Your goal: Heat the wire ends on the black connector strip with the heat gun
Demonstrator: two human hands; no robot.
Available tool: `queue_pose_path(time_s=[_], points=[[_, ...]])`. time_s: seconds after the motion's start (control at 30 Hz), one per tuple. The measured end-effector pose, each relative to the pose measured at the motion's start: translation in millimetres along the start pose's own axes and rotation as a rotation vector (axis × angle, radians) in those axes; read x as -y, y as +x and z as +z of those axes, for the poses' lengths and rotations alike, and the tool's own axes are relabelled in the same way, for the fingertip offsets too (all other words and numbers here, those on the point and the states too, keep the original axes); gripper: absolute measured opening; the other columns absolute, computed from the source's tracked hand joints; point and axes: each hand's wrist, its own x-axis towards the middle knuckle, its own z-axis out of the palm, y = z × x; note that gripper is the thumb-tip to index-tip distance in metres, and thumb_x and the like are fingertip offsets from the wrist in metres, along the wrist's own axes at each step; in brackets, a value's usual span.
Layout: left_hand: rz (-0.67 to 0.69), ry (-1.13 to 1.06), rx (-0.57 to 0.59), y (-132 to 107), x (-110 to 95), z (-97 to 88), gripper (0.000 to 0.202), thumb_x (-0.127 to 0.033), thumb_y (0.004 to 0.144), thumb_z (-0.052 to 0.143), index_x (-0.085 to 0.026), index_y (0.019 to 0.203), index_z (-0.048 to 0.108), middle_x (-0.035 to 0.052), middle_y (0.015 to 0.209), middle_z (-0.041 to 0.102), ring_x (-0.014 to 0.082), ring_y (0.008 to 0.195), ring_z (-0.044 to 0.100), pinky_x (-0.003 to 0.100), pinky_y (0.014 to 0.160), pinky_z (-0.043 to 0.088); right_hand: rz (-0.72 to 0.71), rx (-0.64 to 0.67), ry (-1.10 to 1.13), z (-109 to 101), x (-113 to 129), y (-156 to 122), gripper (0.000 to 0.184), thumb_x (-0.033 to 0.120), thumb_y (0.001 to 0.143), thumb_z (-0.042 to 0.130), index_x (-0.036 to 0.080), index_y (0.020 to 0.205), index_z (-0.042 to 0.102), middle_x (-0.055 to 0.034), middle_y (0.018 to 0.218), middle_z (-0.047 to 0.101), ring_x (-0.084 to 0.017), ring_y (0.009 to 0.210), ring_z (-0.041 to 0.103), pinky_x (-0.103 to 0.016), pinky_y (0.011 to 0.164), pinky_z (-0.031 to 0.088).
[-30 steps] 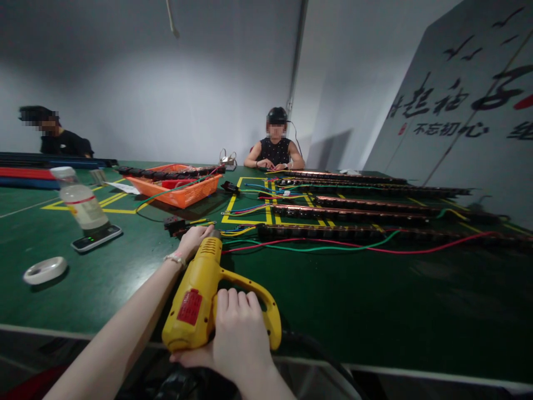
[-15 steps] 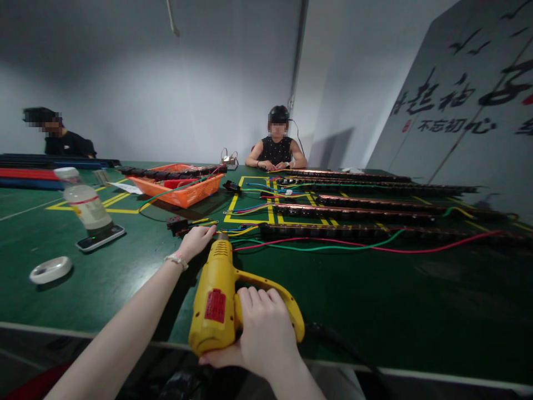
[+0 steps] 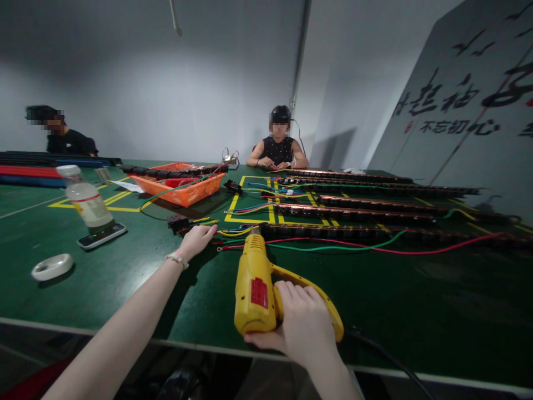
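My right hand (image 3: 308,319) is wrapped round the handle of a yellow heat gun (image 3: 252,266). Its nozzle points away from me at the coloured wires (image 3: 237,232) that come from the end of the nearest long black strip (image 3: 333,230). My left hand (image 3: 196,243) reaches forward, thumb and fingers closed on the ends of these wires; the fingertips are partly hidden. Just beyond it lies a small black connector block (image 3: 178,224) with short leads. Loose green and red wires (image 3: 308,248) with ring terminals run between the hands and off to the right.
More black strips (image 3: 353,213) with copper-coloured edges lie across the green table (image 3: 137,289). An orange basket (image 3: 183,195) carries another strip. At left are a bottle (image 3: 87,203), a phone (image 3: 102,236) and a white ring-shaped object (image 3: 52,267). Two people sit beyond.
My right hand has moved the heat gun to the right, uncovering the ring terminals beside my left hand. My left hand has stayed almost in place.
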Motion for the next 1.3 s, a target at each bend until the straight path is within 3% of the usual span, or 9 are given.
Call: queue_pose_path(time_s=[0.2, 0.43, 0.57, 0.7, 0.8, 1.1, 1.3], points=[[-0.021, 0.014, 0.005, -0.4, -2.0, -0.8, 0.055, -0.058, 0.086, 0.027, -0.019, 0.051, 0.043, 0.0031, 0.056, 0.051, 0.0158, 0.054, 0.046, 0.026, 0.053, 0.023, 0.046, 0.015, -0.017, -4.1, -7.2, 1.3, 0.083, 0.095, 0.058, 0.031, 0.018, 0.081, 0.052, -0.0031, 0.074, 0.058, -0.022, 0.071, 0.057, -0.036, 0.07, 0.032], [-0.025, -0.065, -0.044, 6.2, 4.2, 5.0, 0.056, -0.061, 0.083, 0.031, -0.019, 0.049, 0.046, 0.003, 0.054, 0.051, 0.0148, 0.052, 0.043, 0.026, 0.051, 0.022, 0.087, 0.033, -0.052, -5.1, 7.5, 3.5, 0.084, 0.095, 0.058, 0.027, 0.018, 0.08, 0.051, -0.0048, 0.075, 0.057, -0.022, 0.07, 0.054, -0.036, 0.071, 0.032], [-0.064, -0.285, -0.056, 13.4, 10.7, 12.0, 0.058, -0.067, 0.077, 0.035, -0.019, 0.049, 0.046, 0.0003, 0.049, 0.045, 0.0126, 0.048, 0.039, 0.026, 0.049, 0.023, 0.055, -0.02, -0.078, 1.0, 19.8, 4.2, 0.083, 0.096, 0.056, 0.03, 0.019, 0.077, 0.05, -0.0044, 0.071, 0.055, -0.022, 0.066, 0.051, -0.037, 0.069, 0.031], [-0.127, -0.571, -0.025, 15.4, 7.2, 14.2, 0.055, -0.072, 0.069, 0.042, -0.019, 0.052, 0.043, -0.0033, 0.048, 0.038, 0.0104, 0.047, 0.035, 0.024, 0.048, 0.027, 0.047, 0.035, -0.072, 1.3, 34.5, 6.0, 0.083, 0.095, 0.053, 0.037, 0.018, 0.079, 0.052, -0.0041, 0.073, 0.055, -0.022, 0.069, 0.052, -0.038, 0.07, 0.033], [-0.142, -0.652, -0.015, 14.2, 2.7, 13.0, 0.055, -0.073, 0.064, 0.045, -0.02, 0.053, 0.041, -0.0045, 0.049, 0.036, 0.009, 0.046, 0.033, 0.024, 0.046, 0.028, 0.031, 0.069, -0.061, 0.1, 46.4, 7.8, 0.082, 0.094, 0.054, 0.039, 0.018, 0.08, 0.053, -0.0042, 0.074, 0.054, -0.021, 0.068, 0.051, -0.038, 0.07, 0.035], [-0.117, -0.481, -0.046, 17.5, 9.8, 14.6, 0.055, -0.068, 0.071, 0.041, -0.017, 0.053, 0.051, -0.0016, 0.048, 0.045, 0.0114, 0.048, 0.039, 0.025, 0.048, 0.028, -0.024, -0.008, 0.011, 20.7, 82.4, 12.3, 0.09, 0.099, 0.042, 0.035, 0.018, 0.078, 0.053, -0.0028, 0.071, 0.053, -0.02, 0.064, 0.05, -0.038, 0.065, 0.039], [-0.09, -0.457, -0.037, 15.2, 6.6, 8.1, 0.057, -0.071, 0.068, 0.04, -0.017, 0.052, 0.049, -0.0015, 0.048, 0.043, 0.0129, 0.053, 0.039, 0.025, 0.05, 0.028, -0.063, -0.015, -0.004, 29.1, 90.4, 13.5, 0.096, 0.1, 0.037, 0.034, 0.017, 0.081, 0.054, -0.0036, 0.072, 0.053, -0.02, 0.065, 0.051, -0.039, 0.066, 0.041]])
